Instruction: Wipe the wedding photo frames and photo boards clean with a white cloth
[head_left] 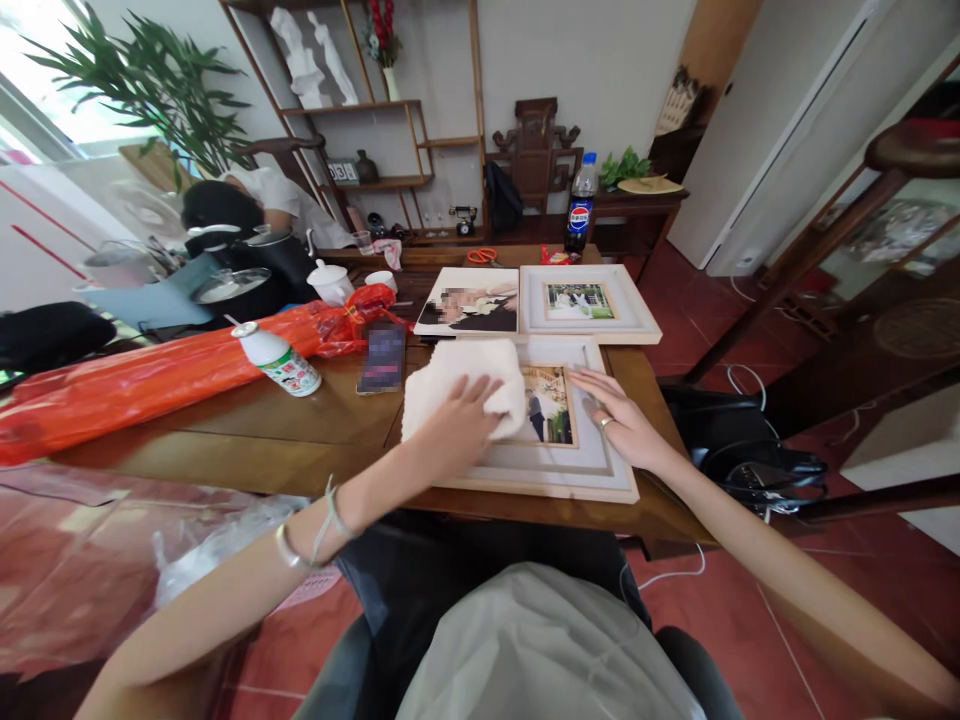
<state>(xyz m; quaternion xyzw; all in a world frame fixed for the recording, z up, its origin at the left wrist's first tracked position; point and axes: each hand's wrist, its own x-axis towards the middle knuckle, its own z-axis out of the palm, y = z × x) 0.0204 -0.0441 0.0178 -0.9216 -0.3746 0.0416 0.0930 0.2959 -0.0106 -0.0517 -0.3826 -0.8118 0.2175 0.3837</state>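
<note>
My left hand (pixel 457 420) grips a fluffy white cloth (pixel 442 375), its fingers pressed onto the fabric and a fold bunched by the thumb. The cloth covers the left part of a pale wooden picture frame (pixel 540 490) lying flat on the table. Inside the frame a small photo (pixel 559 405) shows in a wide white mount, its left side partly hidden by the cloth. My right hand (pixel 619 420), with a ring on one finger, rests open on the frame's right side, fingertips beside the photo's edge.
Beyond lie a second framed photo (pixel 577 302) and a loose print (pixel 476 305). A cola bottle (pixel 580 205) and orange-handled scissors (pixel 484 256) are at the back. Leftward are a phone (pixel 382 358), white bottle (pixel 277 360) and red plastic-wrapped bundle (pixel 165 370). A person (pixel 262 205) bends at far left.
</note>
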